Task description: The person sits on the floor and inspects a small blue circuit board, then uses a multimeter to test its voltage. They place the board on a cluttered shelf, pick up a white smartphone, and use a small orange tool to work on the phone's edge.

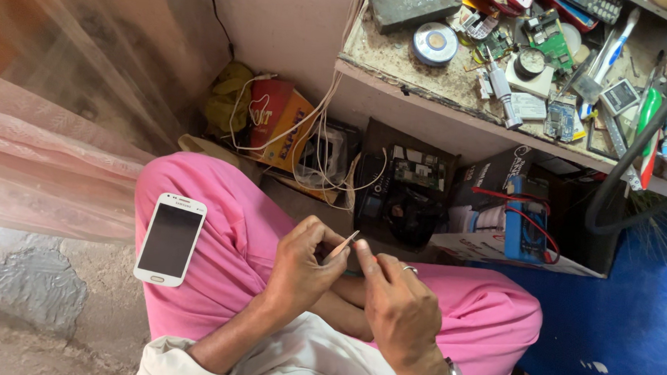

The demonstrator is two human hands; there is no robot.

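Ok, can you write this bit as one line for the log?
left hand: pinching thin flat metal strip | right hand: touching the strip's lower end | white slab smartphone: resting screen-up on pink-trousered knee

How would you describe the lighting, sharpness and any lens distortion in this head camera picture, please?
Head view: soft, even daylight with no hard shadows; the white phone on the pink-clad knee has a dark screen without glare. The left hand and right hand are sharp; the thin strip between them is small. Wide-angle bending curves the shelf edge; the pink curtain looks hazy.
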